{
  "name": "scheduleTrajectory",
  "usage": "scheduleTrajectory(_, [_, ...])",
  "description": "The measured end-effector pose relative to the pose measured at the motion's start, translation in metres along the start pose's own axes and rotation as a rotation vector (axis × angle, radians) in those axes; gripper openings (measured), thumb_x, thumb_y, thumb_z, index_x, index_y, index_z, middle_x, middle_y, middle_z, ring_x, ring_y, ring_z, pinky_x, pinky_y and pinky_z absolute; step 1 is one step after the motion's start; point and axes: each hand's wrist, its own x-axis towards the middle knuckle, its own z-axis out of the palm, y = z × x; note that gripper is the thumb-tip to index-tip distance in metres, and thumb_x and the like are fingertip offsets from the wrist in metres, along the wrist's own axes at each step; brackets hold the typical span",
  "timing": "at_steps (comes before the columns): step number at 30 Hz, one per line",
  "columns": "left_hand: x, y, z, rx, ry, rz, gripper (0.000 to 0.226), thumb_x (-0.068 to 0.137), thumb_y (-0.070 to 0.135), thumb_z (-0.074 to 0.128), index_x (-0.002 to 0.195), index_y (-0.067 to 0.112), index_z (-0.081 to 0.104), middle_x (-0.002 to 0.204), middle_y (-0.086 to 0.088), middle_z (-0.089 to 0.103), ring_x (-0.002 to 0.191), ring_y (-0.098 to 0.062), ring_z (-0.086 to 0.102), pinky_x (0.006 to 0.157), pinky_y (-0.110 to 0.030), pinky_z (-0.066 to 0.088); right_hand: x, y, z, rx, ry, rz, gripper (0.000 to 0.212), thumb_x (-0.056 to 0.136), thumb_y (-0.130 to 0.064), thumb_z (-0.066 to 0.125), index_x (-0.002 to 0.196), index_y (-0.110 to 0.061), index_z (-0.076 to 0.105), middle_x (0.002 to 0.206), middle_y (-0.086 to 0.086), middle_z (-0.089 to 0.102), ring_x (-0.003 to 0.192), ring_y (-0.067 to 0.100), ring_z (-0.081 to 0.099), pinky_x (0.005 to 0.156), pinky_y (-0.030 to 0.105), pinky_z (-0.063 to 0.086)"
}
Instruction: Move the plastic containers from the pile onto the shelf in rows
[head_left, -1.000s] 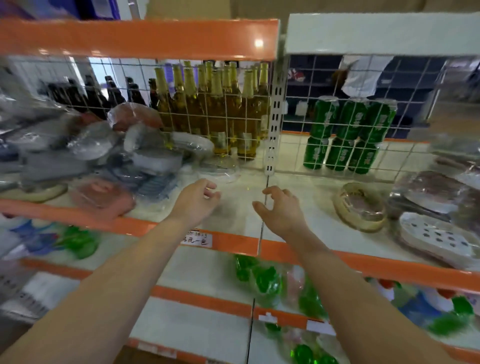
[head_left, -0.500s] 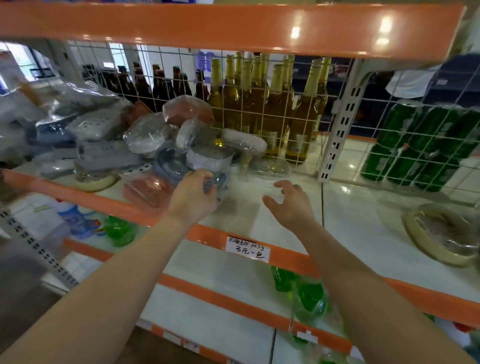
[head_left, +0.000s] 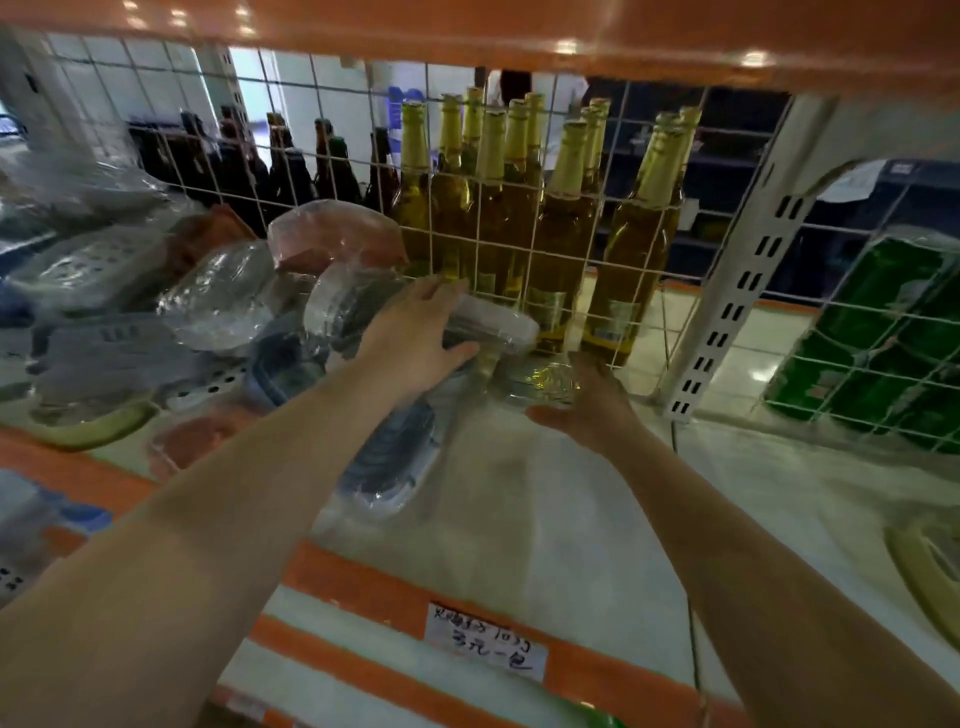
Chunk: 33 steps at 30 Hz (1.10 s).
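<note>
The left hand (head_left: 421, 338) lies on a wrapped plastic container (head_left: 493, 327) at the right edge of the pile (head_left: 208, 312), fingers stretched over its top and thumb pressed to its near side. The right hand (head_left: 587, 405) reaches a clear round container (head_left: 540, 376) on the white shelf (head_left: 545, 509) beside the wire mesh (head_left: 519, 234); its fingers seem loosely curled at the rim, though blur leaves the hold uncertain. Behind the mesh stand gold-necked bottles (head_left: 561, 223). A handwritten price tag (head_left: 485, 647) sticks to the orange shelf edge.
</note>
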Motion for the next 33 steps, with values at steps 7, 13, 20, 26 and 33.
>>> scheduleTrajectory(7, [0.036, 0.005, 0.023, 0.085, -0.132, 0.064, 0.067, 0.088, 0.043, 0.061, 0.144, 0.020, 0.033, 0.151, -0.003, 0.031, 0.144, -0.027, 0.016, 0.114, -0.041, 0.017, 0.025, 0.013, -0.003, -0.007, -0.103, -0.046, 0.079, 0.070, -0.032, 0.083, 0.137, -0.016, 0.043, 0.132, 0.005, 0.051, 0.126, 0.025, 0.045, 0.101, 0.031, 0.036])
scheduleTrajectory(13, [0.049, 0.005, 0.020, 0.110, -0.209, 0.102, 0.055, 0.082, 0.041, 0.068, 0.126, 0.019, 0.044, 0.131, -0.005, 0.049, 0.121, -0.025, 0.043, 0.098, -0.038, 0.035, 0.037, 0.022, 0.002, -0.207, -0.221, 0.024, 0.091, 0.056, -0.068, 0.074, 0.132, -0.024, 0.046, 0.129, 0.002, 0.043, 0.116, 0.021, 0.037, 0.089, 0.027, 0.036])
scheduleTrajectory(20, [0.050, 0.010, 0.016, 0.239, -0.166, 0.233, 0.025, 0.090, 0.029, 0.059, 0.110, 0.017, 0.050, 0.117, -0.003, 0.053, 0.106, -0.022, 0.051, 0.083, -0.034, 0.039, 0.016, 0.026, -0.002, 0.132, -0.161, 0.014, 0.051, 0.064, -0.014, 0.087, 0.103, -0.020, 0.053, 0.087, -0.017, 0.055, 0.077, 0.001, 0.055, 0.056, 0.001, 0.041])
scheduleTrajectory(26, [0.034, 0.015, 0.002, 0.117, -0.129, 0.259, 0.030, 0.095, 0.020, 0.053, 0.125, 0.015, 0.051, 0.121, -0.005, 0.054, 0.110, -0.025, 0.051, 0.083, -0.032, 0.037, -0.018, 0.015, -0.013, -0.025, 0.004, 0.007, 0.070, 0.068, -0.034, 0.083, 0.124, -0.007, 0.052, 0.112, 0.003, 0.059, 0.089, 0.013, 0.053, 0.072, 0.017, 0.041])
scheduleTrajectory(33, [0.005, 0.030, -0.015, 0.060, -0.032, 0.358, 0.036, 0.095, 0.026, 0.053, 0.130, 0.019, 0.049, 0.122, -0.005, 0.056, 0.107, -0.024, 0.054, 0.078, -0.029, 0.038, -0.065, 0.014, -0.021, 0.084, 0.217, 0.212, 0.072, 0.059, -0.043, 0.087, 0.116, -0.011, 0.055, 0.107, 0.003, 0.061, 0.087, 0.016, 0.060, 0.066, 0.025, 0.050])
